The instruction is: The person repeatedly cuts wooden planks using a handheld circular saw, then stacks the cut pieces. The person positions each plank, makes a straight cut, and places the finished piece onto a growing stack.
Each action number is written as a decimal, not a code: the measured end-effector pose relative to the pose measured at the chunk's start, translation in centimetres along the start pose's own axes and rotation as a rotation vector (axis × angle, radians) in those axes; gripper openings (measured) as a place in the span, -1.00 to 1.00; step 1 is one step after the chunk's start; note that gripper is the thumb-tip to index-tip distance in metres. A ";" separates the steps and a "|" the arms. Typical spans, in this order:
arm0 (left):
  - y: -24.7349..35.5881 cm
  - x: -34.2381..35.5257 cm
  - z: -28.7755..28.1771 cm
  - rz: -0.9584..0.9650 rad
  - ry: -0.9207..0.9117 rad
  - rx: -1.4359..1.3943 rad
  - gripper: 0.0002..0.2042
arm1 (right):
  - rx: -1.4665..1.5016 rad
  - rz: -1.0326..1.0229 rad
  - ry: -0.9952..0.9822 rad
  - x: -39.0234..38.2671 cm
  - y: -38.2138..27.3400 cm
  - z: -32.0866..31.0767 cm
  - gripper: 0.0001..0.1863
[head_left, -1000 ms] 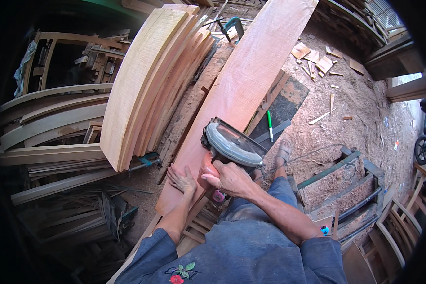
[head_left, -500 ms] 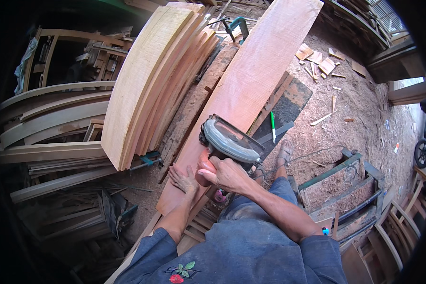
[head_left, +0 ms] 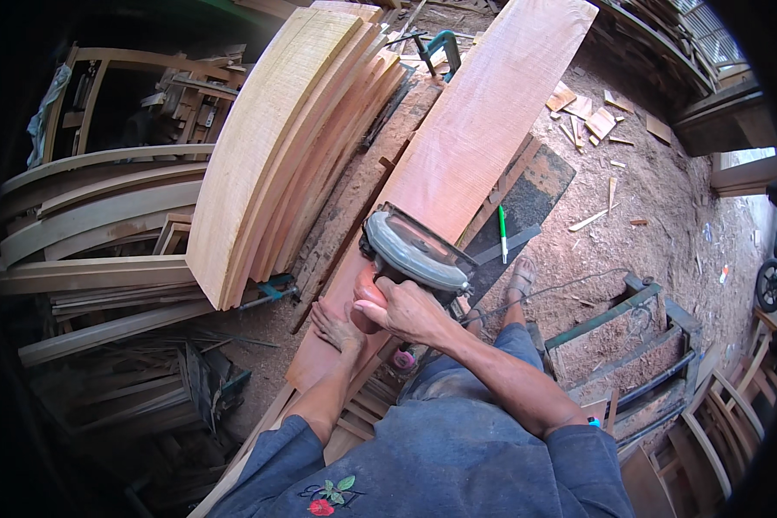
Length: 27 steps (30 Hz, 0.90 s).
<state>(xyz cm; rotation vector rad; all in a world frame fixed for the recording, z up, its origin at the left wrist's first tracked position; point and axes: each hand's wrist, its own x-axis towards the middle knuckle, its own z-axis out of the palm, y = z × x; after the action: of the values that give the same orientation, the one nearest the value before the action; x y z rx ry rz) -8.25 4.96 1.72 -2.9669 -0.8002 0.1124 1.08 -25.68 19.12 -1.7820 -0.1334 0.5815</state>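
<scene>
A long pinkish plank (head_left: 472,142) runs from near my body up to the far right. Across it sits a handheld circular saw (head_left: 413,252) with a grey guard and an orange handle. My right hand (head_left: 403,311) is wrapped round that handle. Flat on the plank's near end, just left of the saw, lies my left hand (head_left: 337,326) with its fingers stretched out. The saw's blade is hidden beneath the guard and base.
A stack of curved boards (head_left: 272,155) stands left of the plank. A green clamp (head_left: 440,53) is at the far end. Right of the saw lie a green pen (head_left: 502,231) and a dark metal square (head_left: 511,243). Wood offcuts (head_left: 597,121) and a metal frame (head_left: 609,312) are on the sawdust-covered floor.
The saw and my right hand have shifted slightly left along the plank's width. My left hand stays flat in nearly the same spot. The whole view has moved a little.
</scene>
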 end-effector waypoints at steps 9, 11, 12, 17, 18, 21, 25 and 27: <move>1.0 -0.3 -1.7 -0.010 -0.069 -0.018 0.13 | 0.018 0.011 -0.020 1.8 -0.6 0.4 -0.31; 1.0 -0.2 -1.6 -0.009 -0.054 -0.026 0.16 | 0.016 0.008 -0.012 2.2 -0.7 0.5 -0.31; 0.9 -0.2 -1.4 -0.005 -0.048 -0.025 0.16 | 0.014 0.005 -0.006 2.4 -0.8 0.5 -0.31; 0.3 0.0 -0.7 0.034 -0.007 -0.016 0.21 | 0.019 -0.008 -0.006 3.2 -1.3 0.6 -0.31; 0.3 -0.1 -0.7 0.035 -0.007 -0.015 0.22 | 0.018 -0.005 -0.014 3.3 -1.4 0.5 -0.32; 0.6 0.0 -1.2 0.008 -0.056 -0.027 0.23 | 0.010 0.009 -0.032 3.6 -1.7 0.4 -0.32; 1.4 -0.2 -2.2 -0.016 -0.105 -0.024 0.24 | -0.005 0.009 -0.030 3.9 -1.9 0.4 -0.32; 1.6 -0.2 -2.6 -0.010 -0.104 -0.025 0.25 | -0.002 0.000 -0.030 4.0 -1.9 0.4 -0.31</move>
<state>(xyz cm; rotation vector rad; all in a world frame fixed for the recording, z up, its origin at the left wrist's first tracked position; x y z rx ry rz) -7.40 3.31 4.16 -3.0015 -0.8343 0.2603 4.78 -23.19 19.53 -1.7753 -0.1546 0.6086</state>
